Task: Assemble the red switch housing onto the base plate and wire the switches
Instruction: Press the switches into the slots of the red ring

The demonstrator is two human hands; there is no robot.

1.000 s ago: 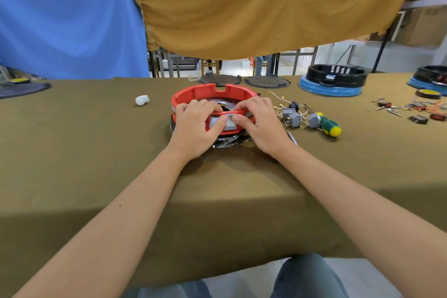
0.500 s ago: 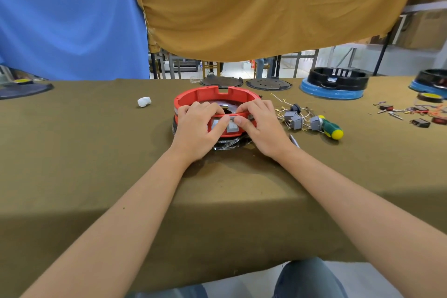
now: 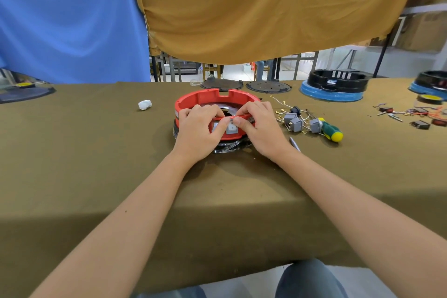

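Red switch housing (image 3: 208, 99) between curled fingers (image 3: 205, 110)

Red ring housing (image 3: 212, 99) atop base plate (image 3: 227, 147); grey switches (image 3: 231, 128) seated.

Not much to read on this bench. The one spot with markings is the grey rocker switch (image 3: 231, 127) set in the near wall of the red switch housing (image 3: 212, 99): there's a small dark mark near its top edge, possibly an "O", and a faint one lower down, but both are too small and blurred to call for certain. The person's thumbs sit right beside it. Nothing else in sight carries a legible word, number, brand or label.
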